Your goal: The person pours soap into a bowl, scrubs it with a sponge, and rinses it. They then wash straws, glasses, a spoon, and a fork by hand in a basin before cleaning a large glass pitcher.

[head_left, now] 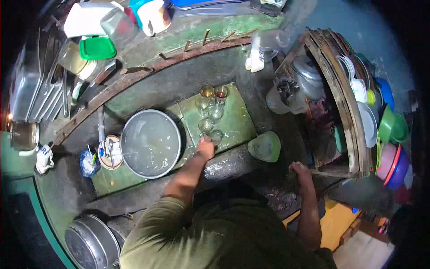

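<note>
While the left hand [206, 147] reaches in over the green-tiled desk [235, 114], its fingertips come to the near end of a cluster of small clear drinking glasses [216, 112], which is to the right of the large round metal basin [150, 143]. The fingers are bent beside the two nearest glasses, but whether they grasp one cannot be told. The right hand [300, 169] is well to the right of the basin, past a translucent pale green plastic container [264, 147], with its fingers loosely curled and nothing in its grasp. The two glasses farthest from the person stand side by side, one with something amber in it, the other with something reddish. The basin contains cloudy water [150, 139] with pale flecks of light on its surface. Just left of the basin sits a round dish [102, 160] with white items in it, and beside that dish is a small blue container [83, 167] whose whitish contents are too small to identify. Nearer the person and left of the basin is a big metal pot [92, 242]. Far to the basin's right, beyond the pale green container, a wooden rack [338, 94] has plates and colourful plastic bowls [392, 125] along its outer side.
</note>
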A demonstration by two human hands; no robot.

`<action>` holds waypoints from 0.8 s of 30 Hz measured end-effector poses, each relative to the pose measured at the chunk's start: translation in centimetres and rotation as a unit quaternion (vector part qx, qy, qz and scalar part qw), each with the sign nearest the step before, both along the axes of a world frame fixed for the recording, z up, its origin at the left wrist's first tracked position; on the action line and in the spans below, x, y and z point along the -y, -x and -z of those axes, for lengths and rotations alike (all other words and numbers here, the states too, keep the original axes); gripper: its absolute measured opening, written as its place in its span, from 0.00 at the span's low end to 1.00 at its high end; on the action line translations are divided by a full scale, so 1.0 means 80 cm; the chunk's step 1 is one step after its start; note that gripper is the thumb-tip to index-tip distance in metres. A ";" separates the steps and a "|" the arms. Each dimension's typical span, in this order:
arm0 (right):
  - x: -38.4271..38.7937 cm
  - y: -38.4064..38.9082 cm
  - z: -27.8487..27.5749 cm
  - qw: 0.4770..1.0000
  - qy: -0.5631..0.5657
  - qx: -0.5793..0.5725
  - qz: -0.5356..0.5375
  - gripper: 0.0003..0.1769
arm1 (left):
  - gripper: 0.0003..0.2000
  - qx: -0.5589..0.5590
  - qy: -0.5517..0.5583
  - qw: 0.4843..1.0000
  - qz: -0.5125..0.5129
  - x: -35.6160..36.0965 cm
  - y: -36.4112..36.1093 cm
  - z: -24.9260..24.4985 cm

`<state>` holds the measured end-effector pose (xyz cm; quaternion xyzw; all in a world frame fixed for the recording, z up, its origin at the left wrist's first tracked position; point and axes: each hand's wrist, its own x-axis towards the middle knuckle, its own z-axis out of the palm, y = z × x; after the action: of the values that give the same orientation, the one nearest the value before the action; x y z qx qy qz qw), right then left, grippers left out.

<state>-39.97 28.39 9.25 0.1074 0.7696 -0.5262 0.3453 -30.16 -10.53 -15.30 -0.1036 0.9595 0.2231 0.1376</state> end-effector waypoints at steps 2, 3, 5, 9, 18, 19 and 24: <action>-0.001 0.007 -0.022 1.000 -0.010 -0.028 -0.008 0.13 | 0.15 0.044 -0.002 0.999 -0.028 -0.008 0.015 0.049; -0.013 0.013 -0.011 1.000 -0.010 -0.020 0.007 0.13 | 0.13 0.105 0.010 0.994 -0.006 -0.006 0.023 0.046; -0.038 0.025 0.003 1.000 -0.007 -0.008 0.009 0.13 | 0.14 0.135 0.002 0.991 -0.007 -0.006 0.021 0.014; -0.060 0.043 0.012 0.999 -0.046 -0.004 -0.010 0.14 | 0.12 0.032 0.014 0.999 -0.033 -0.015 0.006 -0.051; 0.008 0.049 0.010 0.998 -0.009 -0.029 -0.050 0.13 | 0.13 -0.347 -0.321 0.730 -0.493 0.130 -0.145 -0.072; 0.011 0.055 0.023 0.997 0.002 -0.033 -0.064 0.12 | 0.13 -0.275 -0.357 0.695 -0.560 0.152 -0.164 -0.102; 0.080 0.028 0.002 0.999 -0.006 -0.034 -0.032 0.12 | 0.11 -0.134 -0.420 0.648 -0.621 0.231 -0.233 -0.049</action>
<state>-42.23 22.01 9.05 0.0672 0.7869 -0.5139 0.3350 -11.50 -29.03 -11.41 -0.5750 0.4827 0.6467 -0.1345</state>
